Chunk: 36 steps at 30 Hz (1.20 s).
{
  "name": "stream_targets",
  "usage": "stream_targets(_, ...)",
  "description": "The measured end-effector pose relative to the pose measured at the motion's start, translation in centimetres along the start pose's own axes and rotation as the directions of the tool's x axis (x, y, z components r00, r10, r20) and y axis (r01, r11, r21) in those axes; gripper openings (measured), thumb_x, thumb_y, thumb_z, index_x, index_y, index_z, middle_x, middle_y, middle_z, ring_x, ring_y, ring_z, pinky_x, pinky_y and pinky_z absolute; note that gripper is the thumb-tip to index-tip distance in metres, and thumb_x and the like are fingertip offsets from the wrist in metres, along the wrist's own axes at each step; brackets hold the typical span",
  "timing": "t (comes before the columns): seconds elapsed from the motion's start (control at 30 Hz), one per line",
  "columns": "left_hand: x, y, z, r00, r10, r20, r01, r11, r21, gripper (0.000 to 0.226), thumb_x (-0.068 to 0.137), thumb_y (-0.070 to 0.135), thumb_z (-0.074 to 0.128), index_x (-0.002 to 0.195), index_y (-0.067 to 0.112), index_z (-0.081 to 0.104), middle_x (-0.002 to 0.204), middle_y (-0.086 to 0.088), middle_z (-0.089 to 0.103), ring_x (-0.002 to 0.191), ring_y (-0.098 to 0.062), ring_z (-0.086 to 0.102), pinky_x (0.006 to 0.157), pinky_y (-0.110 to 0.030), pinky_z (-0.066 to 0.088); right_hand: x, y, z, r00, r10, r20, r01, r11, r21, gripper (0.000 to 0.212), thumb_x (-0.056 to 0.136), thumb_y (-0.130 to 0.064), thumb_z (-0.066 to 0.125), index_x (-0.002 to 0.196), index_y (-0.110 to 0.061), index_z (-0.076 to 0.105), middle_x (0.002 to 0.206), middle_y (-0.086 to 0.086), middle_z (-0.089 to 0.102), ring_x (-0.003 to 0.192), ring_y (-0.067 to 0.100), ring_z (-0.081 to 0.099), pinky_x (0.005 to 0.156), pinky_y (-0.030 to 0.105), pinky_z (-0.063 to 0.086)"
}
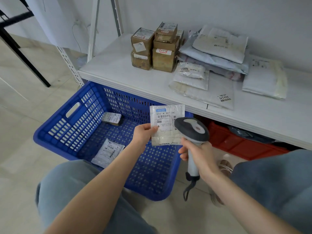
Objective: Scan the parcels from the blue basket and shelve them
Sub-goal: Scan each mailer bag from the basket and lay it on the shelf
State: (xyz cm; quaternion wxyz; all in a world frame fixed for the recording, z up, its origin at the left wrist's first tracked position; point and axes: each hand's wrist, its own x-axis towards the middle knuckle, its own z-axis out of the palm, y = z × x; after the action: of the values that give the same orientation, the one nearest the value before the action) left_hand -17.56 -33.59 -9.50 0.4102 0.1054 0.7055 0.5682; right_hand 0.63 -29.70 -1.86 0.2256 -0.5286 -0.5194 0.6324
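- I'm seeing the left hand (143,134) pinching a white parcel (166,124) above the blue basket (81,125).
- The right hand (198,155) is gripping the scanner (191,130), fingers curled around its handle.

The blue basket (50,132) is glossy moulded plastic with perforated walls. The parcel (166,115) is crinkled, shiny plastic film over a paper label. The scanner (190,130) is matt grey and white plastic. The shelf (118,65) is smooth white board. Toward its back edge stand rough brown cardboard boxes (163,59), patched with glossy tape, beside smooth plastic mailers (219,46).
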Motion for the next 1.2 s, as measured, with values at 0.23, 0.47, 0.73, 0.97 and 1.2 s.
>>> stream_targets(0.23,0.3,-0.4,0.0,1.0,-0.006,-0.022,0.008,0.999,0.048,0.005,0.09,0.011,0.065,0.09,0.014,0.069,0.092,-0.003,0.072,0.084,-0.018,0.068,0.076,-0.03,0.055,-2.5,1.6,1.1,1.0,0.016,0.023,-0.013,0.991,-0.132,0.023,0.085,-0.015,0.07,0.063,-0.008,0.067,0.054,0.006,0.066,0.042,0.011,0.059,0.052,0.026,0.05)
stream_targets(0.47,0.4,-0.6,0.1,1.0,-0.015,-0.023,0.016,0.998,0.063,0.004,0.089,0.012,0.065,0.089,0.014,0.069,0.091,-0.001,0.071,0.085,-0.017,0.068,0.079,-0.032,0.055,-2.7,1.6,1.2,1.0,0.006,0.02,-0.002,0.985,-0.171,0.022,0.085,-0.016,0.069,0.064,-0.01,0.067,0.05,0.001,0.065,0.041,0.008,0.057,0.052,0.024,0.049)
stream_targets(0.73,0.3,-0.7,0.1,0.999,-0.031,-0.029,0.033,0.997,0.066,0.005,0.089,0.011,0.066,0.093,0.011,0.069,0.096,-0.005,0.072,0.087,-0.019,0.068,0.081,-0.033,0.055,-2.4,1.9,1.0,1.0,0.017,0.001,-0.017,0.985,-0.174,0.025,0.085,-0.017,0.069,0.061,-0.009,0.066,0.048,0.0,0.063,0.039,0.008,0.056,0.052,0.026,0.049)
stream_targets(0.97,-0.3,0.0,0.5,0.999,-0.013,-0.032,0.015,0.997,0.072,0.005,0.09,0.012,0.065,0.093,0.012,0.069,0.089,-0.001,0.072,0.078,-0.013,0.067,0.064,-0.023,0.052,-1.9,1.3,1.1,0.999,0.002,0.036,0.002,0.992,-0.127,0.021,0.084,-0.015,0.07,0.064,-0.011,0.067,0.05,0.001,0.064,0.039,0.007,0.055,0.05,0.024,0.048)
stream_targets(1.2,-0.7,3.3,3.2,0.997,0.071,0.013,-0.073,0.986,0.152,0.01,0.091,0.011,0.063,0.085,0.011,0.071,0.082,-0.006,0.072,0.073,-0.019,0.066,0.067,-0.034,0.057,0.6,-1.9,-1.9,0.994,-0.022,0.103,0.022,1.0,0.002,0.019,0.083,-0.01,0.069,0.064,-0.008,0.068,0.058,0.009,0.068,0.042,0.015,0.052,0.048,0.026,0.045)
